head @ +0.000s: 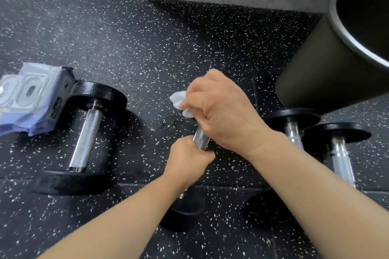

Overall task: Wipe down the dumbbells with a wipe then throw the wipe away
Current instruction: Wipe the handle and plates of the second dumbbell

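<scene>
Two-handed on the middle dumbbell (201, 139), held tilted over the floor (147, 48): gripped the knurled handle low with the left hand (189, 160), fingers curled tight; wrapped the wipe (179, 103) round the upper handle with the right hand (221, 111), fingers closed over it. Judged best to twist while sliding, then cover both heads. Noted the bin (336, 59) near on the right, inside too dark to tell contents. Noted the wipe pack (31, 99) against the left dumbbell (84, 132).
</scene>
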